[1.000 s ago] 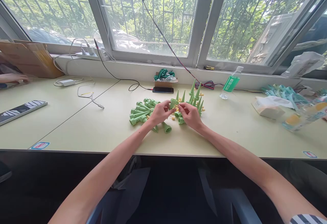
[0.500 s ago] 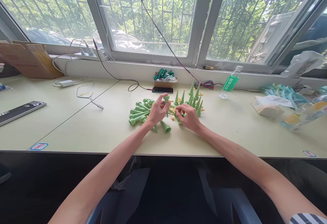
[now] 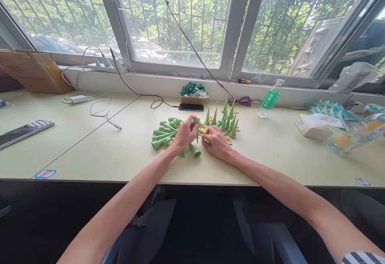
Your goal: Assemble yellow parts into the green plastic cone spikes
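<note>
My left hand (image 3: 184,135) is closed around a green plastic watering spike (image 3: 196,121), its wide capped end up and its tip down. Just to its right, my right hand (image 3: 217,143) rests low over the table with fingers bent together. Whatever those fingertips pinch is hidden or too small to name. Small yellow pieces (image 3: 203,127) lie between the hands. Left of my left hand is a fanned pile of green spikes (image 3: 162,135). Behind my right hand, several green cones (image 3: 231,115) stand upright with yellow side pieces. One loose spike (image 3: 195,151) lies in front, its open end facing me.
Behind the pile lie a phone (image 3: 191,107) and a small box with green wrapping (image 3: 194,91). A leaning bottle (image 3: 270,98) and a tissue pack (image 3: 314,126) are to the right. Cables (image 3: 105,115) and a dark flat bar (image 3: 25,133) are on the left.
My right hand has come down and slightly left, its fingertips now lower among the small yellow pieces. My left hand keeps the spike and has dropped slightly.
</note>
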Tool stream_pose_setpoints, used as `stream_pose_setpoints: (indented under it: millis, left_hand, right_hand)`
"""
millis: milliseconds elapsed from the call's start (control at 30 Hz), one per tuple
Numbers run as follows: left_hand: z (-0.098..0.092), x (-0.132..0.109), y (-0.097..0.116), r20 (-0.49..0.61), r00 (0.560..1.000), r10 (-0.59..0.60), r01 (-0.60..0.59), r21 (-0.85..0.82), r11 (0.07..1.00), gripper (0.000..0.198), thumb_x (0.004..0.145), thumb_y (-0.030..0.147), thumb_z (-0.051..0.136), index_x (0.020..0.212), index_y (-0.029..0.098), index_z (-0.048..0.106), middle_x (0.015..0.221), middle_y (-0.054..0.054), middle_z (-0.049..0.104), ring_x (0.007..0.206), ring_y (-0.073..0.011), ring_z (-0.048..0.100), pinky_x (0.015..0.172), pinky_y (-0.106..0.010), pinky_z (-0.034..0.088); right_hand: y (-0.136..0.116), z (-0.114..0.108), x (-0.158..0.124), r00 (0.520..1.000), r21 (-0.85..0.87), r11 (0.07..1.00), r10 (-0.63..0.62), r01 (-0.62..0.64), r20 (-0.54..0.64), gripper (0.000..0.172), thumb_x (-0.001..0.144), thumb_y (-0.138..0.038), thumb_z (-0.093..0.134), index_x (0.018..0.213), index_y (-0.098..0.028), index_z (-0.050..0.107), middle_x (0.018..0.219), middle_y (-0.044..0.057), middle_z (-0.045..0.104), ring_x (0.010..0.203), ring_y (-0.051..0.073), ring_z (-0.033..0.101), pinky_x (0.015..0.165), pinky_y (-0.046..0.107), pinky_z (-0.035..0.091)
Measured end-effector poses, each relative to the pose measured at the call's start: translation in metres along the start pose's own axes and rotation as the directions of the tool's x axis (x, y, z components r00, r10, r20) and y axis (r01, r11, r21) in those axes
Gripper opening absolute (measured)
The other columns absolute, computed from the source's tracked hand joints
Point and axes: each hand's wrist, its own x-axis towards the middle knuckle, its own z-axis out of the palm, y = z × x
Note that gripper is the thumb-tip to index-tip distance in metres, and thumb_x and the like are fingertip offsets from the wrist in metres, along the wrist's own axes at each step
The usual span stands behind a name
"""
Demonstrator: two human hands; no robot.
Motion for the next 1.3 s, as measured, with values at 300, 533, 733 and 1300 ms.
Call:
stream_pose_setpoints:
  millis: [300,533,733,1300]
  left_hand:
    - [0.0,0.001,-0.005,-0.022,1.0,-0.02,0.022,0.073,0.997,0.029,0.091,0.041,0.051,0.105,0.019,0.062,0.055,0.004,0.056,0.049,-0.0124,0.048,0.06,-0.026,0.04]
    - [-0.002,0.002,-0.008,-0.021,1.0,-0.022,0.024,0.146,0.989,0.028,0.087,0.04,0.055,0.097,0.017,0.068,0.063,-0.001,0.063,0.057,-0.0151,0.055,0.065,-0.028,0.042]
    - [-0.001,0.003,-0.014,0.056,0.997,-0.058,0.041,0.261,0.965,0.026,0.086,0.04,0.055,0.08,0.018,0.068,0.056,-0.001,0.058,0.054,-0.017,0.052,0.061,-0.03,0.039]
    - [-0.003,0.001,-0.008,0.002,1.0,0.028,-0.027,0.303,0.953,0.021,0.088,0.034,0.055,0.086,0.017,0.068,0.081,-0.006,0.06,0.073,-0.0198,0.056,0.068,-0.032,0.044]
  right_hand:
    - [0.004,0.005,0.001,0.997,0.14,0.99,0.012,-0.002,-0.071,0.016,0.091,-0.015,0.053,0.082,-0.02,0.065,0.088,0.009,0.056,0.087,0.023,0.046,0.082,0.04,0.047]
    - [0.005,0.0,0.003,0.971,0.303,0.949,0.152,-0.091,-0.185,0.01,0.093,-0.018,0.05,0.093,-0.018,0.06,0.094,0.009,0.052,0.095,0.024,0.049,0.085,0.039,0.046]
    - [0.008,-0.002,0.005,0.93,0.382,0.914,0.254,-0.14,-0.265,0.011,0.095,-0.021,0.046,0.096,-0.02,0.057,0.098,0.009,0.049,0.097,0.024,0.051,0.087,0.041,0.046]
    - [0.011,0.001,0.004,0.922,0.449,0.876,0.305,-0.175,-0.237,0.012,0.098,-0.029,0.042,0.098,-0.021,0.052,0.093,0.007,0.061,0.091,0.021,0.054,0.079,0.035,0.046]
